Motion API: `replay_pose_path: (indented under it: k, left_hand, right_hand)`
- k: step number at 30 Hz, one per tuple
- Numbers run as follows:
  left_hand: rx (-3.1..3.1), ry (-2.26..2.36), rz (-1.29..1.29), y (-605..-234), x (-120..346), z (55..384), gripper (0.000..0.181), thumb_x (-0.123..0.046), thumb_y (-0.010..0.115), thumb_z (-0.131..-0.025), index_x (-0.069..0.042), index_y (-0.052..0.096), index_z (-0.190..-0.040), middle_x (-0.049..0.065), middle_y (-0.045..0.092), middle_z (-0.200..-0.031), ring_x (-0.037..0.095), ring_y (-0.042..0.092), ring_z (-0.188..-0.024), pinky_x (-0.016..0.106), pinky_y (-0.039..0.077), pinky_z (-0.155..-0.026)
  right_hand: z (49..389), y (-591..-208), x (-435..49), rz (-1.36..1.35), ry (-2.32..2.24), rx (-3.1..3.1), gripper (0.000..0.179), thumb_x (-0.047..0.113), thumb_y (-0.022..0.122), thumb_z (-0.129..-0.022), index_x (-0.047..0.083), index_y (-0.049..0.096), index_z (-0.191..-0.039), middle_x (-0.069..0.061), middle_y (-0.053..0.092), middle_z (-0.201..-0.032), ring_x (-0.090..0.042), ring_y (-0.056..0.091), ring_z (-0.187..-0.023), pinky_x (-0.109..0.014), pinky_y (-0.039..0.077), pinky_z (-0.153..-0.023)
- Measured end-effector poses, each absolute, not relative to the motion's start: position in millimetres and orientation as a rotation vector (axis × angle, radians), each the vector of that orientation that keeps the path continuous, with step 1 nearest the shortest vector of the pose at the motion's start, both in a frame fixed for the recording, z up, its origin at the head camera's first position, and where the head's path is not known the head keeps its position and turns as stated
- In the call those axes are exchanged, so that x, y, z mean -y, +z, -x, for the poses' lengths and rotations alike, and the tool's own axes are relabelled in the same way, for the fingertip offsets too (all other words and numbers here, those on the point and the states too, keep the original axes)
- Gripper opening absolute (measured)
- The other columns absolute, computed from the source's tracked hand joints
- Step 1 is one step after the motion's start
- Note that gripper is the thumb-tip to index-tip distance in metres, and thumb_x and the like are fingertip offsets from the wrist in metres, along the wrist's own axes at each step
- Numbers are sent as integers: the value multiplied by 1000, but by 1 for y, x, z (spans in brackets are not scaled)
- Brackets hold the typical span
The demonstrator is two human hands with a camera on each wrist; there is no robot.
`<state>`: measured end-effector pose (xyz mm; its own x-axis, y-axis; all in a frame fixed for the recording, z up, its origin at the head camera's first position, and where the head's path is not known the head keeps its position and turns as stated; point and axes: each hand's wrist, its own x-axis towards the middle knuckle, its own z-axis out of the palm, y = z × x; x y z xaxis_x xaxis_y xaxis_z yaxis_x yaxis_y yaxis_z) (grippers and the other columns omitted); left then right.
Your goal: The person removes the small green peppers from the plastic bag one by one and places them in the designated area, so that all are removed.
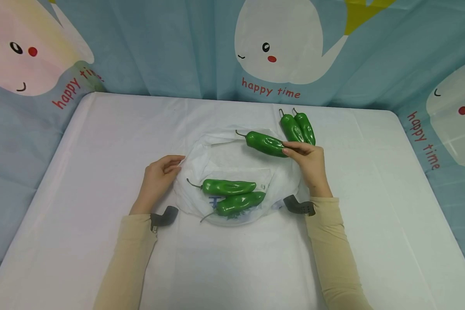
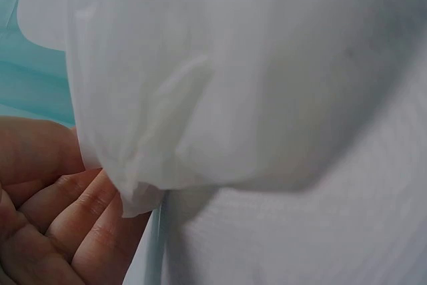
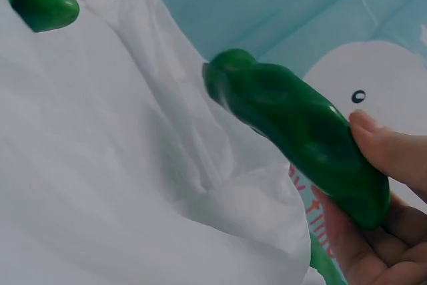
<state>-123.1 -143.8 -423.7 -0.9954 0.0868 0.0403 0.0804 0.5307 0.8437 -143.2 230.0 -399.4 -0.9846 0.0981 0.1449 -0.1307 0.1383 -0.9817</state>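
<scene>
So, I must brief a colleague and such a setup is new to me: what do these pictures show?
No machine here, just a person's left hand and right hand. The wide picture is from a camera on the head; the close-ups are from each wrist. On the white tablecloth lies an open white plastic bag holding two green chili peppers, with two loose peppers beyond its right side. The left hand grips the bag's rim; the right holds a fifth pepper.

Lt-blue curtain w/ cartoon prints & red "happy time" txt behind wht-covered tbl
</scene>
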Motion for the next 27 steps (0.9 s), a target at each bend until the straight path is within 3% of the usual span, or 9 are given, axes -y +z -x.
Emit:
replay_pose_path:
  k: [12, 27]
  left_hand:
    - [-2743, 1505, -150, -425, 144, 123, 28, 3, 59, -90, 0, 63, -118, 18, 63, -117, 30, 62, -105, 28, 52, -87]
    - [-2731, 1523, -151, -424, 144, 123, 28, 3, 59, -90, 0, 63, -118, 17, 63, -118, 28, 62, -106, 32, 51, -88]
  right_hand:
    - [144, -397, -234, 137, 1968, 2119, 20, 6, 75, -80, 1, 74, -99, 2, 72, -91, -12, 64, -91, -19, 51, -79]
    - [145, -398, -238, 30, 2002, 2017, 19, -3, 71, -81, 4, 75, -97, -1, 72, -96, -12, 65, -89, -19, 53, -78]
